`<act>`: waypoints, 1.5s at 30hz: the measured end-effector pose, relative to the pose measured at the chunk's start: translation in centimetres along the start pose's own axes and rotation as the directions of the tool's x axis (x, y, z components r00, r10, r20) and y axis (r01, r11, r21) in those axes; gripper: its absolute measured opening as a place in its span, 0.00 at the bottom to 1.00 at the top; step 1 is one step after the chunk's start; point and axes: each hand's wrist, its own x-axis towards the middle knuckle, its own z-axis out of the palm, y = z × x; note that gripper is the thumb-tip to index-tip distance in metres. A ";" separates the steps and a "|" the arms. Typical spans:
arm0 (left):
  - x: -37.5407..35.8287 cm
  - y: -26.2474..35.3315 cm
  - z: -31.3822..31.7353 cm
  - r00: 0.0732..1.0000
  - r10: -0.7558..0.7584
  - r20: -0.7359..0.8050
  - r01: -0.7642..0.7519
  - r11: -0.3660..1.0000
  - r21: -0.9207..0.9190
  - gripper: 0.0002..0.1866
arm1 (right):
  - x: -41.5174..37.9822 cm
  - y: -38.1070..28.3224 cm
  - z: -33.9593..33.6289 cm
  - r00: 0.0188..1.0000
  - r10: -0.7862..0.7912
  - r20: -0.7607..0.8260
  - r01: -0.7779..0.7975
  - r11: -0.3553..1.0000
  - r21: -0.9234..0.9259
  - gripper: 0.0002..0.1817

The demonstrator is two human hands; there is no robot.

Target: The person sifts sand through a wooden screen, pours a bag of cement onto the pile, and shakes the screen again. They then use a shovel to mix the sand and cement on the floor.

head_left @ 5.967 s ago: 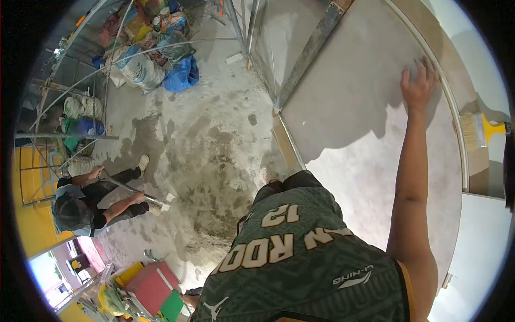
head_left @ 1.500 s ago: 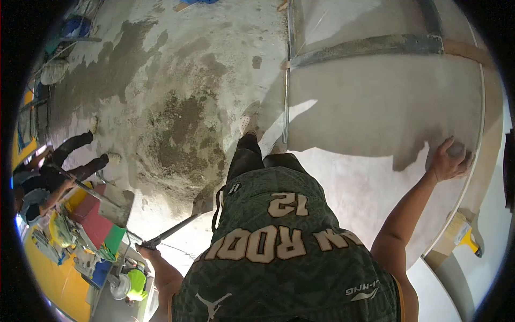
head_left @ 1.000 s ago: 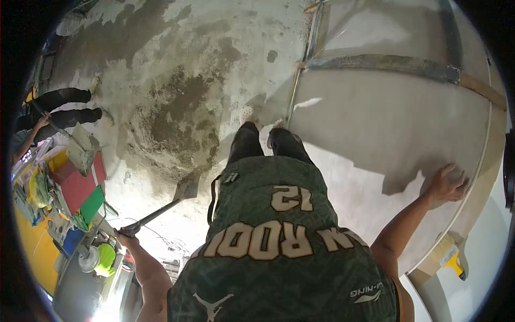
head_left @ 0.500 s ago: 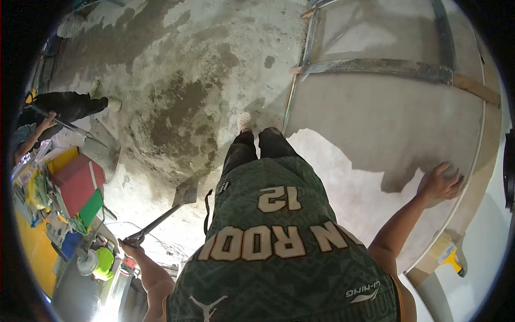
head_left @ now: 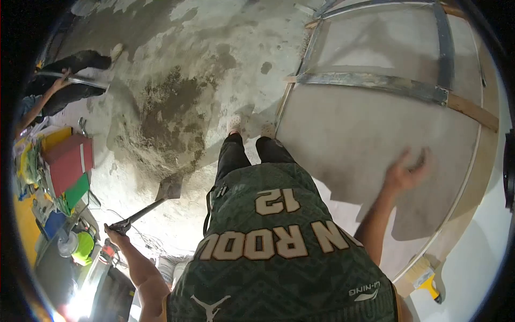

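At the lower left, my left hand (head_left: 117,234) is closed around the handle end of a long-handled shovel (head_left: 145,210). The shovel's flat blade (head_left: 169,189) rests on the floor beside the wet, sandy patch. My right hand (head_left: 409,170) is blurred, with its fingers apart and nothing in it. It is over the pale panel (head_left: 348,123) on the right, and whether it touches the panel is unclear. A brush with a yellow handle (head_left: 429,284) lies near the panel's lower right edge.
At the upper left a co-worker's hand (head_left: 62,80) holds a long pole (head_left: 86,81). Boxes, a red one (head_left: 68,165) among them, and bags stand at the left. Metal and wood strips (head_left: 375,81) cross the panel. Cables lie near the shovel.
My right hand has come off the panel's right side and moved left. The shovel and my left hand have shifted slightly left. The co-worker's pole has swung up, and its blade no longer shows clearly.
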 end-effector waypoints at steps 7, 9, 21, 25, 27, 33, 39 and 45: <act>-9.1 -2.4 -3.6 0.977 -0.036 0.208 0.043 0.999 -0.033 0.15 | -8.4 -6.5 11.5 0.342 -0.200 0.918 -0.321 0.893 0.314 0.21; -10.1 -2.3 -4.7 0.978 -0.167 0.123 0.190 0.959 -0.212 0.16 | -12.2 -5.9 13.2 0.257 -0.109 0.960 -0.499 0.836 0.228 0.20; -9.3 -2.9 -11.8 0.970 -0.138 0.199 0.232 0.764 -0.602 0.19 | -23.7 -3.1 15.4 -0.103 0.030 0.994 -0.467 0.881 -0.075 0.18; -10.4 -4.4 -13.4 0.962 -0.061 0.265 0.227 0.718 -0.658 0.19 | -19.9 -7.2 14.8 -0.084 0.173 0.981 -0.562 0.805 -0.191 0.15; -10.4 -6.2 -14.8 0.957 -0.001 0.290 0.213 0.681 -0.701 0.17 | -18.7 -8.1 14.9 -0.066 0.149 0.987 -0.566 0.809 -0.160 0.15; -15.7 -9.8 -17.2 0.984 -0.091 0.151 0.170 0.716 -0.677 0.14 | -19.8 -9.6 14.8 -0.043 0.065 0.997 -0.638 0.766 -0.078 0.16; -21.9 -13.7 -17.3 0.986 -0.117 0.119 0.166 0.723 -0.671 0.13 | -30.1 -7.9 15.7 -0.220 -0.051 0.974 -0.575 0.813 -0.087 0.14; -25.2 -15.3 -15.7 0.979 -0.116 0.165 0.202 0.530 -0.823 0.13 | -42.2 -9.0 11.8 -0.421 -0.164 0.892 -0.292 0.956 0.037 0.17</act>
